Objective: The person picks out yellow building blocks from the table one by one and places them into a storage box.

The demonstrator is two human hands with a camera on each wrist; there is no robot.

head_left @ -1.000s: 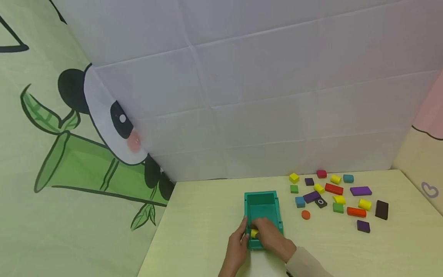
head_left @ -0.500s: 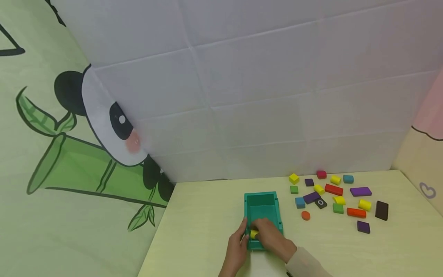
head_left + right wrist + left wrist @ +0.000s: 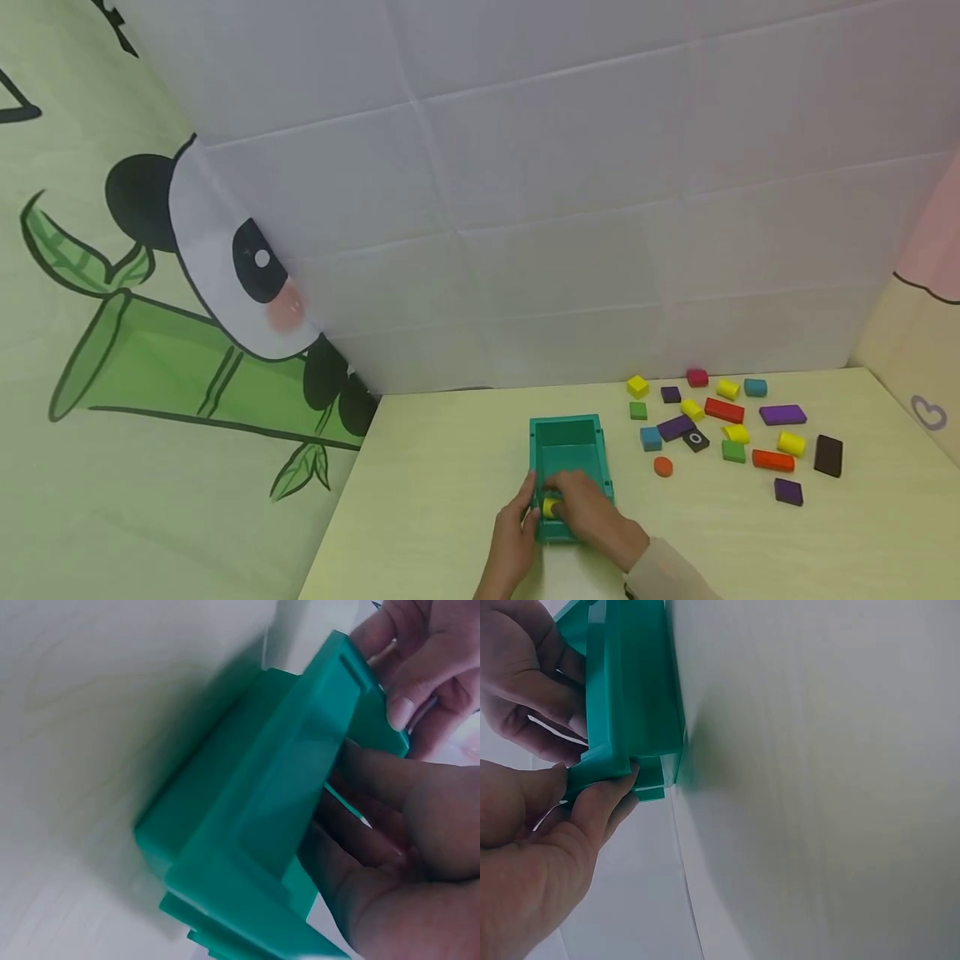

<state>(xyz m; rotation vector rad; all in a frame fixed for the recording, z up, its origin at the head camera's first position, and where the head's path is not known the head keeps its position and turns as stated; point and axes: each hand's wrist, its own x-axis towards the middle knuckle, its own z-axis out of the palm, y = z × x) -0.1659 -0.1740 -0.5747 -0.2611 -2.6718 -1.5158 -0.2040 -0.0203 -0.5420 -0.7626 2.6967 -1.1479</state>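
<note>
A teal plastic box, open at the top, stands on the table in front of me. My left hand grips its left side; the left wrist view shows thumb and fingers pinching the rim near a corner. Inside the box's near end, my right hand holds a small yellow block with curled fingers and thumb. Part of that block is covered by the hand. In the right wrist view the box wall hides the right fingertips and the block.
Several coloured blocks lie scattered to the right of the box, among them a red bar, a purple bar, a black slab and an orange disc. A pale cloth wall rises behind the table.
Both hands stay at the box in nearly the same pose. The yellow block shows only a slight shift under the right fingers. The scattered blocks have not moved.
</note>
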